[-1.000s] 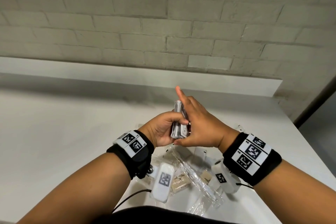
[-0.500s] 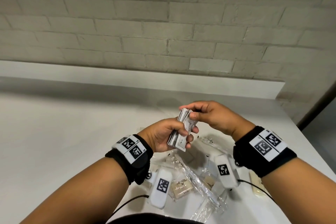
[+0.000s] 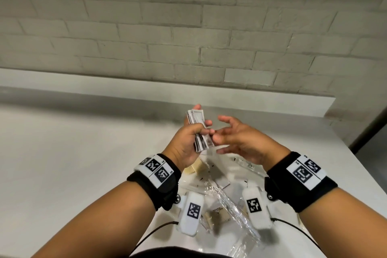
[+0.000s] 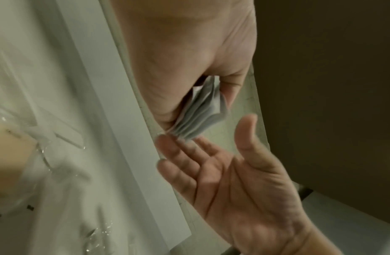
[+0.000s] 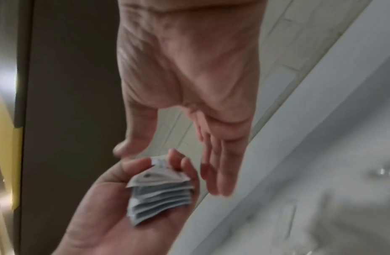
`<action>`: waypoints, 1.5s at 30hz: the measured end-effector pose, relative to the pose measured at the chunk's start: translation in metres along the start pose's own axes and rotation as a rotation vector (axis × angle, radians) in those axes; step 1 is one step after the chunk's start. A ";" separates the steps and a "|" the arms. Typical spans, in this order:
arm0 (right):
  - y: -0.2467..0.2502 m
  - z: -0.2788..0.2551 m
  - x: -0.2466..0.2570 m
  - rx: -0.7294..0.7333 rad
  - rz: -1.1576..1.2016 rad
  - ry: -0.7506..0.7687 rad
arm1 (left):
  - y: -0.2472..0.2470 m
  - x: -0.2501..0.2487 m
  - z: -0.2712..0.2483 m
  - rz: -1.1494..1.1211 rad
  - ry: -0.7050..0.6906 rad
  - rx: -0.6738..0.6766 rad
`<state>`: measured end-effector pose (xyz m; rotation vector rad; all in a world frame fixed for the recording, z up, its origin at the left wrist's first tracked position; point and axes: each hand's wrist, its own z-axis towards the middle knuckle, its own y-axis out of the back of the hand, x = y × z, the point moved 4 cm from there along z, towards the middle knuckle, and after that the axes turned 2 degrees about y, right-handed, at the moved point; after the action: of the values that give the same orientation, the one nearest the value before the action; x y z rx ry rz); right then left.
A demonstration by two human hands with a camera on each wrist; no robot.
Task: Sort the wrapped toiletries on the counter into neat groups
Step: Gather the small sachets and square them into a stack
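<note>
Left hand [image 3: 189,138] up over the white desk [image 3: 73,163], fingers and thumb curled tight round a stack of flat grey-and-white paper sachets [image 3: 200,130], gripped at mid-height. Stack held upright on edge, top end fanned a little above the thumb, lower end splayed below the palm. Seen from the left wrist: loose sachet edges spread like pages. From the right wrist: same stack lay across the left palm, pinned by thumb and fingertips.

Right hand [image 3: 240,138] just beside it, opened wide, fingers spread and relaxed, nothing held. Fingertips [image 4: 167,141] very near the stack's lower corner; contact impossible to tell through the blur.

Down on the desk below both wrists, near the front edge: a scatter of clear crinkled plastic wrappers [image 3: 230,201], a small cream-coloured soap bar [image 3: 195,168] just under the left hand, and a tan wrapped packet [image 3: 217,214] between the 2 wrist cameras. Pale painted brick wall [image 3: 188,27] behind the desk.
</note>
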<state>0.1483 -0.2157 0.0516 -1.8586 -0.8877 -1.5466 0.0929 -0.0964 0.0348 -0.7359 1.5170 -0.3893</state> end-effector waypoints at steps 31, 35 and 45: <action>-0.073 0.148 -0.026 -0.070 -0.925 -0.149 | 0.148 -0.088 0.052 0.472 -0.091 -0.136; -0.061 0.192 -0.039 -0.015 -1.139 -0.193 | 0.167 -0.102 0.091 1.178 -0.118 0.063; -0.040 0.228 -0.054 0.050 -1.350 -0.110 | 0.180 -0.075 0.133 2.112 -0.202 0.278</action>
<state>0.2505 -0.0229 -0.0419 -1.2337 -2.4877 -2.0122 0.1809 0.1092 -0.0386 1.1398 1.2480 1.0169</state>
